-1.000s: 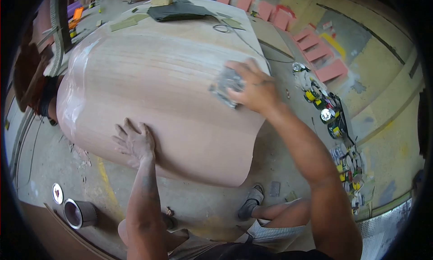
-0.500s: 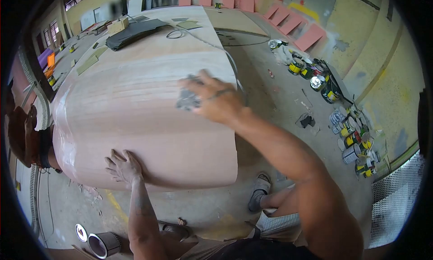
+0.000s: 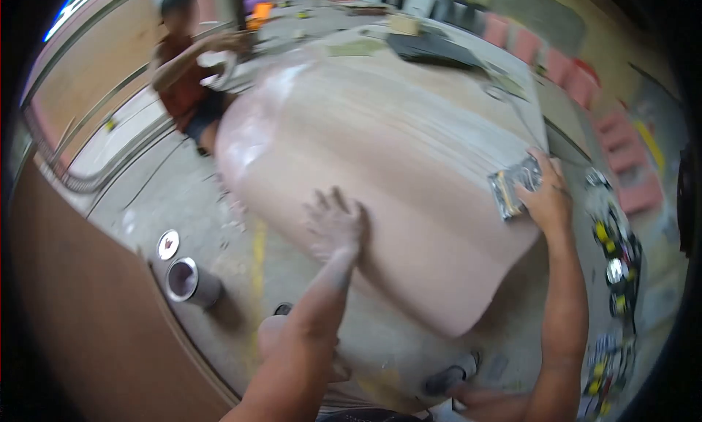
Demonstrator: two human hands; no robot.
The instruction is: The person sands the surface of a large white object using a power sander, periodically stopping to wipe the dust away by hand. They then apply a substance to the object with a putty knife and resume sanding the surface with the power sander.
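Observation:
A large curved panel (image 3: 424,224) with a pinkish-beige, streaky whitish surface spreads out in front of me. My left hand (image 3: 338,221) rests on it near the close edge, palm down with the fingers spread. Toward the panel's right side, my right hand (image 3: 548,191) grips a sanding block (image 3: 506,194) that looks wrapped in dark grey sandpaper. The block lies against the panel surface. Farther up the panel are dark sheets (image 3: 435,50), a pale yellowish block (image 3: 404,25) and a greenish sheet (image 3: 357,47).
Another person (image 3: 186,78) sits beyond the panel's left end, arms toward it. An opened can (image 3: 201,284) and its lid (image 3: 168,244) are on the floor at left. Paint cans (image 3: 614,270) line the right side. Pink boards (image 3: 640,195) lean by the wall. A cable (image 3: 523,115) crosses the panel.
My view has swung left, bringing the other person into fuller sight. The right hand, still holding the sanding block, is now nearer the panel's right edge. My left hand stays flat on the panel.

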